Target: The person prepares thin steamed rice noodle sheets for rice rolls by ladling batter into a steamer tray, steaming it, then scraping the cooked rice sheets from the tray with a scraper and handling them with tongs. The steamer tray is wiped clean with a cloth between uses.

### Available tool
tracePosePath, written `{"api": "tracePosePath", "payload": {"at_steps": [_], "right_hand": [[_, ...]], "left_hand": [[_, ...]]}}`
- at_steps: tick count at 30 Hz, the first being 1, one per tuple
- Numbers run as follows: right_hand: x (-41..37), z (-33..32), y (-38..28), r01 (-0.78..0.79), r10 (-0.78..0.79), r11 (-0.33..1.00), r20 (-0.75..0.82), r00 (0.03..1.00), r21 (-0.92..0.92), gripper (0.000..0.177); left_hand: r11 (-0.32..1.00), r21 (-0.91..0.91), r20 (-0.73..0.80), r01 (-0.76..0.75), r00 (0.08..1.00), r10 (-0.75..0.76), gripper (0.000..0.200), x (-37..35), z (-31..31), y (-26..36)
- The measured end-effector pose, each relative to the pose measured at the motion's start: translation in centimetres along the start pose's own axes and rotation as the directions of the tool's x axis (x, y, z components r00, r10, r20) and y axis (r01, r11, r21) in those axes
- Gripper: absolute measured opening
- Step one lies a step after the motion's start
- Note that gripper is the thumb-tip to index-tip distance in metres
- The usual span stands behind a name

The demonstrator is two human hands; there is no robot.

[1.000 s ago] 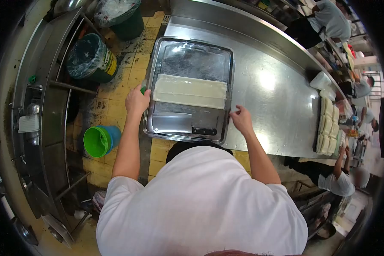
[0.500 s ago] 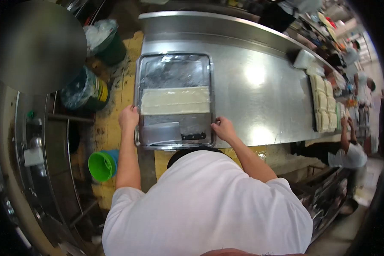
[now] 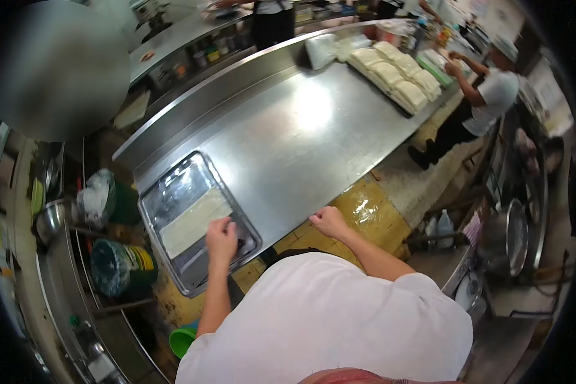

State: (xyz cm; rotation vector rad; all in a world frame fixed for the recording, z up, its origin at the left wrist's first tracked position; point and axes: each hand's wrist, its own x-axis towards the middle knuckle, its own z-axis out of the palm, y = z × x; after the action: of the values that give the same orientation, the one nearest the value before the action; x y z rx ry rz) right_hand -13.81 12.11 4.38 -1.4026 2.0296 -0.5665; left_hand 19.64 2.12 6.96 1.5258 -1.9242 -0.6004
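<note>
A shallow metal tray [image 3: 148, 221] lies at the near left corner of the steel table. On it is a flat, pale rectangular sheet [image 3: 195, 224]. My left hand [image 3: 221, 240] hovers over the tray's near right part, beside the sheet, with its fingers curled; what they hold, if anything, is hidden. The knife is not visible from here. My right hand [image 3: 329, 223] is off the tray, just past the table's front edge, its fingers curled together with nothing plain to see in them.
Rows of pale, wrapped blocks [image 3: 390, 70] sit at the table's far right, with a person [image 3: 486, 89] beside them. Another person [image 3: 272, 22] stands beyond the table. Lined bins [image 3: 118, 265] and a green bucket [image 3: 182, 340] are on the left.
The view has turned toward the right, so the tray appears lower left and tilted. My left hand has left the tray's left edge and moved over the tray; my right hand has moved away from its right edge.
</note>
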Motion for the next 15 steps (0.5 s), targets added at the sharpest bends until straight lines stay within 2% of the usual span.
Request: {"api": "tracePosePath", "payload": {"at_steps": [3,4,6,9,11,12,15], "right_hand": [[-3.9,-1.8,5.3,-0.03,0.038,0.997,-0.105,0.994,0.072,0.04],[-5.3,-2.6,6.9,-0.05,0.063,0.993,-0.117,0.991,0.106,0.04],[-8.0,-4.4,9.6,-0.091,0.114,0.985,-0.154,0.981,0.15,0.041],[-11.8,-7.0,13.4,-0.201,0.234,0.962,-0.172,0.957,0.186,0.034],[-14.2,-8.3,16.1,-0.088,0.21,0.927,-0.312,0.927,0.364,0.03],[-15.4,-9.3,17.1,-0.104,0.239,0.922,-0.335,0.911,0.373,0.03],[-18.9,-12.9,19.1,-0.228,0.378,0.87,-0.296,0.877,0.438,0.032]], "left_hand": [[0.981,-0.112,0.206,-0.155,0.962,0.176,0.022,-2.3,6.0,7.9],[0.976,-0.118,0.228,-0.182,0.952,0.205,0.022,-3.2,7.9,10.3],[0.943,-0.244,0.373,-0.227,0.876,0.308,0.02,-5.1,11.2,14.6],[0.893,-0.33,0.461,-0.306,0.774,0.435,0.017,-7.4,14.9,20.5],[0.86,-0.353,0.489,-0.368,0.711,0.505,0.017,-8.5,17.4,23.2],[0.852,-0.368,0.519,-0.371,0.679,0.52,0.017,-8.9,18.4,24.6],[0.825,-0.408,0.579,-0.391,0.588,0.565,0.016,-9.9,21.2,28.5]]}}
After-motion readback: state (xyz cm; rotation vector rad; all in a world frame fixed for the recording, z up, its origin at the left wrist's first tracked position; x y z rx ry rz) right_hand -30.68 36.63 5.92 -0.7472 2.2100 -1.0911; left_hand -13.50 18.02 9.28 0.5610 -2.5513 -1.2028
